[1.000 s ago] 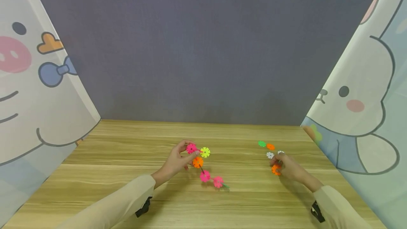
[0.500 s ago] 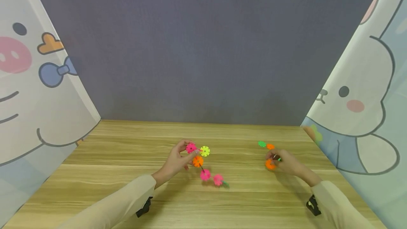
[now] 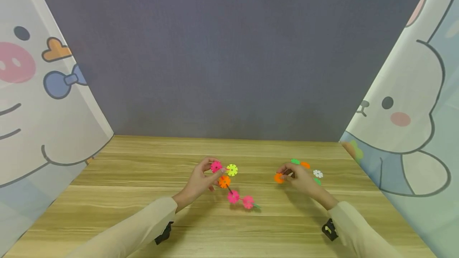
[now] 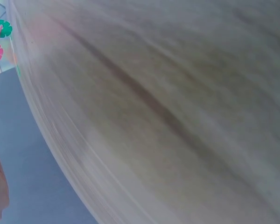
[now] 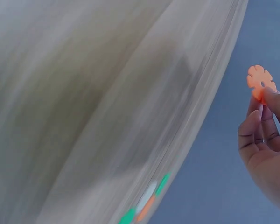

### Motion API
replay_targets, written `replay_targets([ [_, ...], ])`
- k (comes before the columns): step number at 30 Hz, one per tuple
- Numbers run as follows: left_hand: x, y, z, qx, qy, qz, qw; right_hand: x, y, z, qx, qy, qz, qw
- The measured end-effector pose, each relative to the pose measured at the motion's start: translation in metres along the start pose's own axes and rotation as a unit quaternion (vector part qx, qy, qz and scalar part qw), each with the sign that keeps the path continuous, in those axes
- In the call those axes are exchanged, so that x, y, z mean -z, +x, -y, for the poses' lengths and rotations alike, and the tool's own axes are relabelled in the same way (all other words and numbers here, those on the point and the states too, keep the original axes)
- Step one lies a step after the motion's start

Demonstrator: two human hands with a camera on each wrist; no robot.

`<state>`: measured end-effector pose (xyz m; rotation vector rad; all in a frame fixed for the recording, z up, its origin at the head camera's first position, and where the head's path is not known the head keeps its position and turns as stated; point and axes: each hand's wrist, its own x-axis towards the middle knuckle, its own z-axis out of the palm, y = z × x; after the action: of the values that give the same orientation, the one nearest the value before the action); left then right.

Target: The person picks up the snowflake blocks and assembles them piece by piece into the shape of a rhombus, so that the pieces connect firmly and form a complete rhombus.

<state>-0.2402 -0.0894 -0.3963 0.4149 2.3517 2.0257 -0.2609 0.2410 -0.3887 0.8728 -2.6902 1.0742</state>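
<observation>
My left hand (image 3: pixel 198 179) pinches a joined chain of notched discs near its upper end, at a pink disc (image 3: pixel 216 167). A yellow disc (image 3: pixel 232 170), an orange disc (image 3: pixel 224 181), a pink disc (image 3: pixel 233 196) and another pink disc (image 3: pixel 248 202) with a green piece at its end belong to the chain. Over the table to the right, my right hand (image 3: pixel 300 178) holds a loose orange disc (image 3: pixel 278 178) between thumb and fingers. The right wrist view shows that orange disc (image 5: pixel 260 81) upright above the fingertips of the hand (image 5: pixel 269 140).
Beyond the right hand lie a green disc (image 3: pixel 295 161), an orange disc (image 3: pixel 305 165), a white disc (image 3: pixel 318 173) and another green disc (image 3: pixel 317 180) on the wooden table (image 3: pixel 143 226). A dark panel (image 3: pixel 229 59) stands at the back, with printed cartoon sheets at both sides.
My right hand has picked up the orange disc and moved left with it, uncovering a white and a green disc. My left hand and the chain have barely moved.
</observation>
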Motion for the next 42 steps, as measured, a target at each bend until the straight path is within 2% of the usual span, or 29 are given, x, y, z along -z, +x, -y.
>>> replay_targets([
  [5,0.000,0.001,-0.001,0.004,0.004,0.004,1.0000,-0.015,0.011,0.016,0.004,0.024,0.007,0.9997],
  [9,-0.001,-0.002,-0.009,0.006,0.000,0.011,0.9999,-0.025,0.018,0.027,0.026,0.035,0.001,0.9990],
  [14,-0.002,-0.010,-0.027,0.009,0.001,0.015,0.9998,-0.035,0.027,0.043,0.058,0.046,-0.021,0.9971],
  [20,-0.004,-0.011,-0.032,0.013,-0.002,0.018,0.9998,-0.045,0.035,0.055,0.072,0.064,-0.052,0.9940],
  [21,-0.004,-0.011,-0.033,0.014,-0.002,0.018,0.9997,-0.048,0.036,0.052,0.071,0.067,-0.055,0.9937],
  [24,-0.004,-0.009,-0.029,0.017,-0.002,0.018,0.9997,-0.051,0.039,0.053,0.078,0.074,-0.066,0.9920],
  [32,-0.005,0.000,-0.005,0.018,-0.006,0.009,0.9998,-0.059,0.043,0.057,0.113,0.050,-0.090,0.9883],
  [37,-0.006,0.001,-0.003,0.014,-0.007,0.007,0.9999,-0.062,0.043,0.061,0.130,0.042,-0.101,0.9855],
  [42,-0.006,0.000,-0.003,0.013,-0.002,0.013,0.9998,-0.067,0.044,0.064,0.170,0.010,-0.125,0.9775],
])
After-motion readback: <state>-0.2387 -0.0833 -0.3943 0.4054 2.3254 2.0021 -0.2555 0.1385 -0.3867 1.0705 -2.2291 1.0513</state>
